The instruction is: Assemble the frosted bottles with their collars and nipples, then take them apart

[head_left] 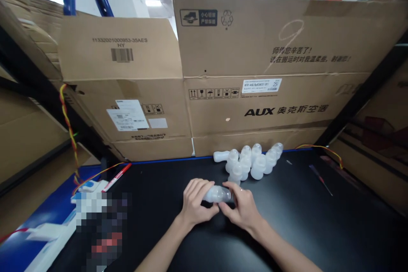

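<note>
A small translucent white baby bottle with a clear domed cap lies on its side between my hands, just above the black tabletop. My left hand is wrapped round its body, thumb below and fingers over the top. At the domed end, my right hand has its thumb and forefinger on either side of the cap, gripping it. Whether every fingertip touches the plastic is hard to see. Just beyond my hands stands a cluster of several similar bottles, mostly upright, with one bottle lying on its side at the left.
Tall cardboard panels rise along the back edge of the black tabletop. To the left are a white power strip, a red-and-white marker and twisted wires. A thin screwdriver-like tool lies at the right.
</note>
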Demonstrator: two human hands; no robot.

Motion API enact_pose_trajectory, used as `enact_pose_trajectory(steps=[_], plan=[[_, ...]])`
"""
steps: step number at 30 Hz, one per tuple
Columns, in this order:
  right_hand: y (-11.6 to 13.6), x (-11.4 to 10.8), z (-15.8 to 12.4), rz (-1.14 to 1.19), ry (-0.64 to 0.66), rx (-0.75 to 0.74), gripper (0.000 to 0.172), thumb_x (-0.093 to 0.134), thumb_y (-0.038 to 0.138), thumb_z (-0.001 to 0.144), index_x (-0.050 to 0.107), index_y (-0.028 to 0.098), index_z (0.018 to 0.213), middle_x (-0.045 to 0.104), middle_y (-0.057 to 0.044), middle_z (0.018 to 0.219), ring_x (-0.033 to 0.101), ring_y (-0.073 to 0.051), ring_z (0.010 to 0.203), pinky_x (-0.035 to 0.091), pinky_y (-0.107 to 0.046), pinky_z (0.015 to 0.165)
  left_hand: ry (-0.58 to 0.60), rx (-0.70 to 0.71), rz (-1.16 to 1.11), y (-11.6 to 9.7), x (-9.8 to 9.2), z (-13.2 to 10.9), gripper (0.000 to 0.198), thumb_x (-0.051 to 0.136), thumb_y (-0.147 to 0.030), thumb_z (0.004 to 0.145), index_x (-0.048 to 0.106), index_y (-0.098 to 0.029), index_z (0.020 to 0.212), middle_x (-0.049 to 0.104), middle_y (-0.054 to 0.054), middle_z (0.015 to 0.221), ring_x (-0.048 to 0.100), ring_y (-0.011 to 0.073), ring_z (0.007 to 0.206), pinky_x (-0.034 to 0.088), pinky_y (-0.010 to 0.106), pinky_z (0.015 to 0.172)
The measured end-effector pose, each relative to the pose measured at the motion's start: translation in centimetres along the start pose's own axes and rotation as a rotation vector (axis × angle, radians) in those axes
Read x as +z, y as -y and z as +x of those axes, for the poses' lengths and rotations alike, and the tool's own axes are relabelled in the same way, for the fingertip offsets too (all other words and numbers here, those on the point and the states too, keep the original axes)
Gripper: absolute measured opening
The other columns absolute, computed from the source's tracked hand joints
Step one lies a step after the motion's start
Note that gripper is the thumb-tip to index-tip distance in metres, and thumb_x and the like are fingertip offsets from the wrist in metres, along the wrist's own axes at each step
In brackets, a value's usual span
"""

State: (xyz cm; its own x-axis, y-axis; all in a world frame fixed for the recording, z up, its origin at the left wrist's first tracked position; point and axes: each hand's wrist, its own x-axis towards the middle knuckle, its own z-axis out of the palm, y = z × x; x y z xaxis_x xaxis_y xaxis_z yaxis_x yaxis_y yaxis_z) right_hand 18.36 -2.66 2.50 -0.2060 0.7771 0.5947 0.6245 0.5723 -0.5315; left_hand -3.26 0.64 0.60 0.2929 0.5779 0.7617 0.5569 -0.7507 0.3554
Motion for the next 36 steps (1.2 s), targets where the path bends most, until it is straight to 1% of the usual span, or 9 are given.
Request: enact_pose_trajectory(steps=[6, 12, 17, 21, 23, 26, 31, 33, 36], plan=[[0.2, 0.1, -0.1, 0.032, 0.070, 0.020, 0.029, 0.059, 0.046, 0.108, 0.069, 0.021, 0.117, 0.076, -0.003, 0.077, 0.065, -0.017, 0.053, 0.049, -0.028, 0.056, 0.110, 0.083, 0.064, 0.0, -0.1, -0.4, 0.061, 0.077, -0.033, 0.078, 0.072, -0.027, 0.139, 0.081, 0.012, 0.101, 0.076, 0.0313, 0.083, 0.056, 0.043, 0.072], [-0.9, 0.2, 0.0, 0.037, 0.070, -0.036, 0.032, 0.058, 0.044, 0.108, 0.069, 0.020, 0.126, 0.080, -0.008, 0.091, 0.068, -0.020, 0.059, 0.057, -0.032, 0.061, 0.214, 0.053, 0.006, 0.5, -0.9, 0.8, 0.053, 0.079, -0.039, 0.082, 0.076, -0.028, 0.134, 0.081, 0.011, 0.099, 0.077, 0.0294, 0.084, 0.059, 0.041, 0.077], [-0.8, 0.4, 0.5, 0.052, 0.144, -0.202, 0.036, 0.058, 0.032, 0.108, 0.061, 0.022, 0.143, 0.077, -0.015, 0.116, 0.078, -0.026, 0.093, 0.066, -0.038, 0.079, 0.382, -0.126, -0.150, 1.2, -3.2, 1.9, 0.044, 0.083, -0.046, 0.084, 0.080, -0.026, 0.123, 0.082, 0.009, 0.102, 0.078, 0.0275, 0.086, 0.061, 0.038, 0.082], [-1.0, 0.4, 0.8, 0.073, 0.143, -0.335, 0.038, 0.050, 0.014, 0.107, 0.063, 0.027, 0.141, 0.067, -0.017, 0.144, 0.072, -0.028, 0.126, 0.067, -0.042, 0.094, 0.560, -0.385, -0.438, 3.1, -5.0, 2.1, 0.043, 0.085, -0.047, 0.085, 0.082, -0.024, 0.121, 0.084, 0.008, 0.114, 0.079, 0.0271, 0.099, 0.061, 0.036, 0.092], [-1.4, 0.0, 0.9, 0.109, 0.049, -0.329, 0.040, 0.046, 0.010, 0.107, 0.062, 0.028, 0.139, 0.064, -0.016, 0.148, 0.069, -0.026, 0.132, 0.066, -0.042, 0.098, 0.541, -0.480, -0.515, 4.3, -5.4, 2.0, 0.047, 0.083, -0.048, 0.086, 0.081, -0.020, 0.125, 0.083, 0.010, 0.119, 0.078, 0.0290, 0.106, 0.060, 0.038, 0.097], [-1.7, -1.0, 1.3, 0.150, -0.035, -0.231, 0.040, 0.054, 0.015, 0.107, 0.055, 0.027, 0.145, 0.065, -0.017, 0.146, 0.067, -0.028, 0.135, 0.062, -0.048, 0.107, 0.382, -0.562, -0.509, 5.8, -5.3, 1.6, 0.052, 0.079, -0.051, 0.089, 0.078, -0.017, 0.128, 0.082, 0.011, 0.119, 0.077, 0.0282, 0.105, 0.060, 0.039, 0.096], [-0.8, -1.9, 2.0, 0.023, 0.287, -0.102, 0.034, 0.069, 0.031, 0.104, 0.060, 0.023, 0.136, 0.074, -0.014, 0.128, 0.073, -0.030, 0.115, 0.060, -0.047, 0.100, 0.260, -0.500, -0.243, 6.1, -5.1, 1.4, 0.042, 0.073, -0.051, 0.095, 0.074, -0.022, 0.125, 0.081, 0.006, 0.115, 0.076, 0.0234, 0.100, 0.057, 0.034, 0.094], [-0.3, -1.7, 1.9, -0.087, 0.413, -0.106, 0.029, 0.071, 0.034, 0.103, 0.066, 0.023, 0.129, 0.075, -0.011, 0.122, 0.074, -0.028, 0.108, 0.059, -0.043, 0.096, 0.254, -0.399, -0.103, 5.5, -4.8, 1.4, 0.041, 0.075, -0.049, 0.095, 0.072, -0.025, 0.129, 0.080, 0.006, 0.120, 0.076, 0.0250, 0.105, 0.056, 0.036, 0.098], [0.1, -1.1, 1.6, -0.215, 0.511, -0.066, 0.038, 0.071, 0.041, 0.104, 0.067, 0.023, 0.137, 0.073, -0.010, 0.120, 0.075, -0.025, 0.096, 0.057, -0.035, 0.085, 0.222, -0.197, 0.004, 4.2, -4.1, 1.3, 0.041, 0.079, -0.044, 0.093, 0.072, -0.025, 0.129, 0.080, 0.011, 0.125, 0.076, 0.0292, 0.112, 0.056, 0.041, 0.102]])
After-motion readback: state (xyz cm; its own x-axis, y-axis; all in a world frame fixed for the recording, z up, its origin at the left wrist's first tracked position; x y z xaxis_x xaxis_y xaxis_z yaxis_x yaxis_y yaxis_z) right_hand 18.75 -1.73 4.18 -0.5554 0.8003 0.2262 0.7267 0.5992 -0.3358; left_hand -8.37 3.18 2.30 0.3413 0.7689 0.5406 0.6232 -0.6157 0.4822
